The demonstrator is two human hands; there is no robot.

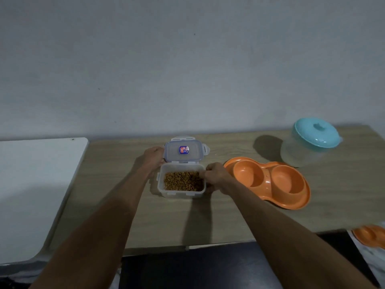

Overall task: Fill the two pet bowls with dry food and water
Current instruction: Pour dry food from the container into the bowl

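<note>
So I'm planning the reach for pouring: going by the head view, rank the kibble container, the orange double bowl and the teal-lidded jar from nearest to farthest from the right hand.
1. Kibble container: the right hand is on its right rim.
2. Orange double bowl: just to the hand's right on the table.
3. Teal-lidded jar: farther right and back, near the wall.

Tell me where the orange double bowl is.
In the head view, the orange double bowl sits on the wooden table, right of the open kibble container, in front of the teal-lidded tub.

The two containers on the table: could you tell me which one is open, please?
The clear food container between the hands, holding brown kibble; its lid is flipped back. The teal-lidded container is closed.
</note>
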